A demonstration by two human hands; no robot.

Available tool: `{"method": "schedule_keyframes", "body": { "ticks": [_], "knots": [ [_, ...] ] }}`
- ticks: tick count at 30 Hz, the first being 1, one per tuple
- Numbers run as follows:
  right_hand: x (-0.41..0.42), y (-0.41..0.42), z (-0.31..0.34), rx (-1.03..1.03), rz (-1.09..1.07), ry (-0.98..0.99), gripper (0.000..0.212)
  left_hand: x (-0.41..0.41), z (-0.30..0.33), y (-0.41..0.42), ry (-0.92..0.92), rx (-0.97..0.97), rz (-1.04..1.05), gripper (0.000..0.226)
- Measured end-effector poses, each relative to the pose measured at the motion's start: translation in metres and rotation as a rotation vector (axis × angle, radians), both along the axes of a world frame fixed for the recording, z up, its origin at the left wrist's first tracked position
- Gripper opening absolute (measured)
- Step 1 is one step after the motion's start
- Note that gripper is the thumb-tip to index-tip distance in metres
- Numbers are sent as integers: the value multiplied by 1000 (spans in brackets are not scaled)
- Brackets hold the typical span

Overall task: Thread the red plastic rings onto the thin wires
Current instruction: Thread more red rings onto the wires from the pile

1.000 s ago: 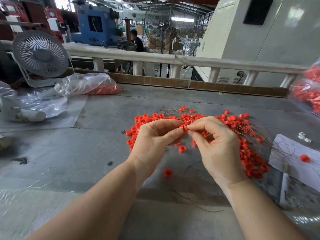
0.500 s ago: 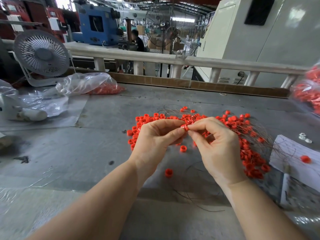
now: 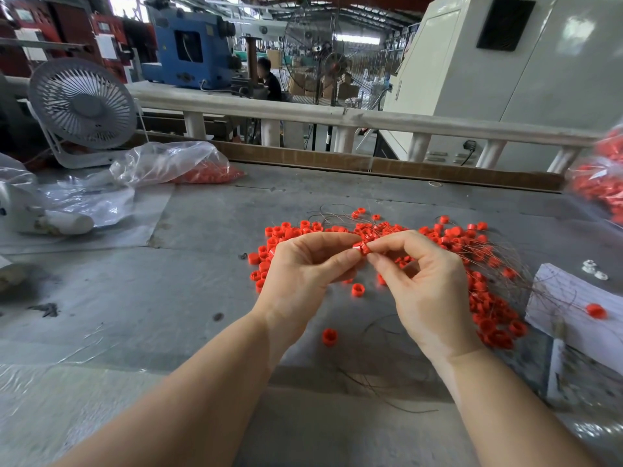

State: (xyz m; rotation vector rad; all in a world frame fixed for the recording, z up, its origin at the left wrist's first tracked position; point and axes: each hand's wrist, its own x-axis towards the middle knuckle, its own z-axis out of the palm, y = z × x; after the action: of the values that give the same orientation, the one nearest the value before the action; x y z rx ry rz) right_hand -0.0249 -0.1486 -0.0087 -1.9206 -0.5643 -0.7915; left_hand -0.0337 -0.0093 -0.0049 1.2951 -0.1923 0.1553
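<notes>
Above the table (image 3: 141, 325), both hands' fingers (image 3: 340, 261) pinch one small red ring (image 3: 363, 248), wire apparently unseen.

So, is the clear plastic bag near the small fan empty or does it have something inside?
Not empty. The plastic bag lies on its side and red pieces show through it.

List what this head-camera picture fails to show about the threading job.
- Wire at the red ring pinched between left hand and right hand: too thin, covered by fingertips.
- Bag of rings: cut by the right edge, blurred.
- Rings under the right hand: hidden.
</notes>
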Motion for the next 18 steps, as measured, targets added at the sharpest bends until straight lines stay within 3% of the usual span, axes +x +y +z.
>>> {"method": "schedule_keyframes", "body": {
  "ticks": [18],
  "knots": [
    [0,0,2,24,16,-41,10,2,-3,0,10,-60,-41,19]
  ]
}}
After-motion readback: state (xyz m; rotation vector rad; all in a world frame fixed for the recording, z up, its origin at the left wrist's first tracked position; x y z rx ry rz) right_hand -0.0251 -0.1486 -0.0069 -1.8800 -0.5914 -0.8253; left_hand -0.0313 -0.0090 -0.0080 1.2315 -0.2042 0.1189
